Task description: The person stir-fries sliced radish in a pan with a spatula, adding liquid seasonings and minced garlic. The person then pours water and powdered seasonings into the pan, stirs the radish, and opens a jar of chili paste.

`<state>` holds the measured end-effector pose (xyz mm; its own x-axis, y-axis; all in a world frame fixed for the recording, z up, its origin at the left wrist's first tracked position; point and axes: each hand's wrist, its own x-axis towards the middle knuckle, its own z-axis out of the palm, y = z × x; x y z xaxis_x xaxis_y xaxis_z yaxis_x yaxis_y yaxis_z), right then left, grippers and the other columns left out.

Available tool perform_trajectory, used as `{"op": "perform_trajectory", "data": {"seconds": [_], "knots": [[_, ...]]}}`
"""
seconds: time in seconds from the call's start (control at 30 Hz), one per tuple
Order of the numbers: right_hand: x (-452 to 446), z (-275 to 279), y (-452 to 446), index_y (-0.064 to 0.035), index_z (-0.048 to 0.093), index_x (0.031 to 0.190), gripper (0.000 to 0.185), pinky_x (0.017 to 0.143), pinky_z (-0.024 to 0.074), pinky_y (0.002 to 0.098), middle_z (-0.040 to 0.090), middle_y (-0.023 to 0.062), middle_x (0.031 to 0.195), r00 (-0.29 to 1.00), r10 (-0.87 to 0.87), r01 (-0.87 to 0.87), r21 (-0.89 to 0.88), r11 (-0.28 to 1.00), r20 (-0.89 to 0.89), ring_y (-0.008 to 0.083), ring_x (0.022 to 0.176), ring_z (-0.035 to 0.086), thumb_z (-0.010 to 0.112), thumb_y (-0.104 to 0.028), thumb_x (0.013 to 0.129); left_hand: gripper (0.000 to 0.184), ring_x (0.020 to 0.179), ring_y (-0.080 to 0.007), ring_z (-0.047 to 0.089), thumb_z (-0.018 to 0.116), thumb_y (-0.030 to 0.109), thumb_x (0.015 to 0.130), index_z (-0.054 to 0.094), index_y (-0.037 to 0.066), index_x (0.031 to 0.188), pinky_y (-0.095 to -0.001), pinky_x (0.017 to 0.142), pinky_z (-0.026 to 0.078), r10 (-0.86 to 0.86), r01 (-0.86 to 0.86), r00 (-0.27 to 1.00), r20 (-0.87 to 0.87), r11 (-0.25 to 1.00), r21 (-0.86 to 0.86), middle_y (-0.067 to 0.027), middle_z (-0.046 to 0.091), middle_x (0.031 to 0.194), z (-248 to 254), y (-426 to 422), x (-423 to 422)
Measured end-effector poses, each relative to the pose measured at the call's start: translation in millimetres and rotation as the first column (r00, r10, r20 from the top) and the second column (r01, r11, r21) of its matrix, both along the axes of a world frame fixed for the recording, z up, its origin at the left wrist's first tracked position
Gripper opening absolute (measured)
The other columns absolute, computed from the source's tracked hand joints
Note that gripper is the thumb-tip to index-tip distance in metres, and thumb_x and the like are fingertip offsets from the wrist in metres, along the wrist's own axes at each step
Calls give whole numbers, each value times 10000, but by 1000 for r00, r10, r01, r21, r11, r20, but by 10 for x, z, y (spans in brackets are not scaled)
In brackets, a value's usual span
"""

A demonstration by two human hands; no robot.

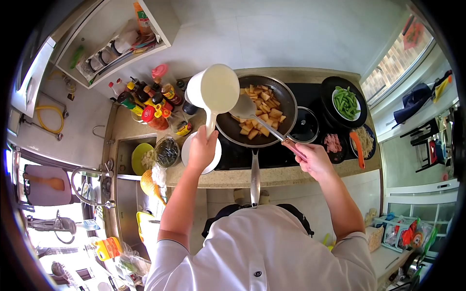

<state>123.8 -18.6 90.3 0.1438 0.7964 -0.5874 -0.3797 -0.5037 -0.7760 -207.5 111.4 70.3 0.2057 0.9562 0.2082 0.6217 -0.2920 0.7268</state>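
My left hand [202, 154] is closed round the handle of a white water dipper [218, 87], raised over the left rim of the frying pan [290, 97]. The dipper hides part of the pan and counter; what is inside it I cannot make out. My right hand [315, 161] grips a metal spatula [269, 128] by its pinkish-brown handle. The spatula's blade reaches over the pan's left side, beside browned, cut chunks of food [264, 104]. The pan sits on the black stove with its long handle [255, 179] pointing towards my body.
Green beans [346, 103] fill a bowl at the right, near sliced pink meat [333, 143] and an orange-handled utensil [358, 148]. A glass lid [305, 125] lies by the pan. Sauce bottles [145, 94], a white plate [213, 164] and the sink [125, 160] are on the left.
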Motion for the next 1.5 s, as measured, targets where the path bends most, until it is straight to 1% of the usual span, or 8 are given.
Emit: {"op": "perform_trajectory", "data": {"seconds": [0.17, 0.97, 1.03, 1.07, 1.13, 1.2, 1.3, 1.5], "knots": [[8, 48, 20, 24, 693, 1108, 271, 417, 269, 212, 618, 62, 740, 999, 32, -32, -9, 999, -26, 57, 462, 425, 633, -229, 1034, 266, 847, -534, 625, 659, 215, 980, 539, -23, 991, -565, 689, 481, 13, -12, 999, -43, 1000, 12, -318, 647, 853, -46, 78, 12], [9, -50, 54, 4, 724, 982, 228, 419, 244, 207, 613, 40, 705, 993, 3, -7, 26, 1000, 115, 47, 453, 414, 656, -209, 1025, 252, 819, -540, 607, 657, 192, 983, 525, -21, 962, -545, 668, 488, -13, 16, 999, -31, 995, 96, -308, 637, 824, -59, 187, -53], [7, -156, 61, 38, 744, 1091, 261, 462, 381, 273, 641, 48, 728, 880, -72, -18, 184, 983, 469, 86, 533, 525, 690, -200, 998, 250, 782, -513, 615, 656, 194, 985, 533, -22, 952, -521, 656, 486, 2, -1, 1000, -12, 997, 76, -292, 632, 803, -26, 196, -61], [9, -234, 86, 38, 744, 1091, 261, 462, 381, 273, 641, 48, 728, 880, -67, -22, 182, 983, 471, 86, 533, 525, 690, -200, 998, 250, 744, -485, 623, 654, 195, 986, 541, -23, 943, -497, 644, 485, 14, -14, 1000, 5, 998, 57, -275, 628, 783, -4, 198, -67], [-29, -250, 182, -1, 752, 1152, 263, 544, 473, 322, 684, 81, 783, 495, -446, -220, 604, 766, 746, 136, 622, 612, 700, -197, 984, 247, 713, -427, 622, 651, 197, 989, 552, -25, 942, -471, 640, 482, 38, -36, 998, 47, 998, -56, -247, 624, 769, 96, 200, -79], [64, -177, 292, -43, 747, 1171, 255, 586, 510, 370, 659, 122, 804, 360, -427, -346, 544, 765, 829, 223, 664, 644, 719, -165, 949, 246, 681, -368, 622, 647, 200, 992, 562, -26, 941, -446, 637, 478, 64, -49, 994, 85, 985, -167, -218, 621, 755, 123, 229, -108], [113, -224, 543, -76, 720, 1205, 292, 607, 519, 398, 574, 122, 828, -48, -429, -479, 356, 802, 902, 321, 695, 627, 722, -128, 918, 247, 684, -272, 606, 635, 211, 1003, 589, -31, 977, -416, 653, 479, 60, -34, 992, 106, 972, -232, -170, 624, 769, 173, 258, -143], [-41, -369, 614, -79, 715, 1203, 301, 601, 525, 452, 564, 125, 826, -90, -373, -526, 274, 805, 923, 353, 674, 622, 721, -147, 910, 242, 701, -342, 621, 638, 204, 996, 594, -34, 1002, -435, 669, 484, 52, -37, 995, 82, 984, -175, -216, 631, 794, 66, 317, -201]]}}
